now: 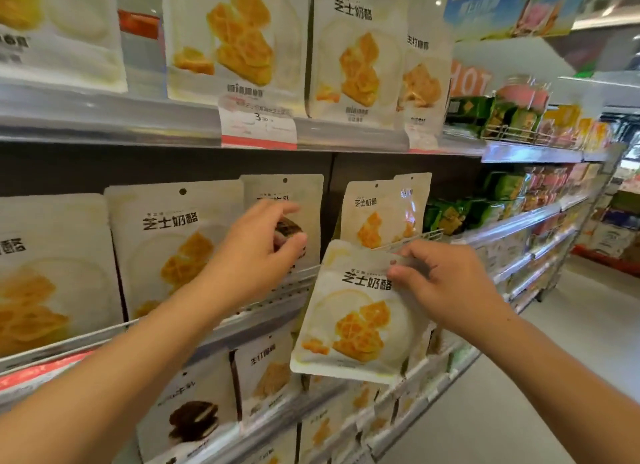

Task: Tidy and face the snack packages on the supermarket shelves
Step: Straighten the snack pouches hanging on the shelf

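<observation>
Head view. Left hand [258, 252]: raised to the middle shelf [242, 316], fingers curled round the front of a dark-biscuit pouch [287, 221] standing at the back of its row; whether it grips or only touches cannot be told. Right hand [446, 283]: pinching the top edge of a waffle pouch [353, 325], thumb on the printed face, fingers behind. That pouch is held out in front of the shelf rail, clear of the row, tilted slightly, face to the aisle.

Stock on the middle shelf: two large waffle pouches [173, 249] at left, upright and facing out; a pair of smaller waffle pouches [377, 214] at right, behind a wire divider. Upper shelf [104, 120]: more waffle pouches, a price tag [258, 124] on the rail. Lower shelf: mixed pouches, partly hidden.

Step in hand, as I judge it: one pouch has been pulled out and is being re-placed while the other hand steadies or clears its slot. The next move calls for setting the held pouch upright in the gap with matching stock, label forward, flush with the rail.
</observation>
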The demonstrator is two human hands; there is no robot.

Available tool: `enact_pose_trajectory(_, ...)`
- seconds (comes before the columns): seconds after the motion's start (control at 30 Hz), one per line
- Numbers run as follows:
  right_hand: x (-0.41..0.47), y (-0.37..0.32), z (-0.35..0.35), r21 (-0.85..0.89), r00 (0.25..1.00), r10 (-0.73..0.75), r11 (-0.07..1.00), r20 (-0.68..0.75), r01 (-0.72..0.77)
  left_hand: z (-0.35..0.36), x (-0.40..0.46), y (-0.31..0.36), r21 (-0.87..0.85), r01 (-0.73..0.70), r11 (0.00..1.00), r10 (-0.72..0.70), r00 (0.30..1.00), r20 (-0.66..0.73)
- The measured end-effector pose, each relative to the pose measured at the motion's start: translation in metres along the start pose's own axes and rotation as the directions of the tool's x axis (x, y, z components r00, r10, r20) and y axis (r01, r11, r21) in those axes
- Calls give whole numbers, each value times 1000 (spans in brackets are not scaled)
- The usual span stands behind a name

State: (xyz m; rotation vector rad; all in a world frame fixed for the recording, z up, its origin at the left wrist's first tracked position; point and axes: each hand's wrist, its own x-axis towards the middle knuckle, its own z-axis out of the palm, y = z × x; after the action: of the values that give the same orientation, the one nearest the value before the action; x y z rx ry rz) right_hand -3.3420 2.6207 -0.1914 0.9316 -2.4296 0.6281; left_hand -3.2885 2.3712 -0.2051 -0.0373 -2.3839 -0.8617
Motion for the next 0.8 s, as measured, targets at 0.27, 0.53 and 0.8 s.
enact_pose_trajectory(0.27, 55, 54, 17, 55, 994, -106, 993, -14, 106, 18, 83, 9, 392, 175, 903, -171, 984, -47)
enact_pose_trajectory(0.53, 93, 108, 29, 266, 962, -266, 933, 61, 241, 34, 119, 7, 593, 465, 657, -422, 879, -222)
enact_pose_trajectory(0.8, 104, 153, 41, 409, 923, -384, 847, 28, 340, 46, 103, 34, 531, 482, 697, -326, 872, -365)
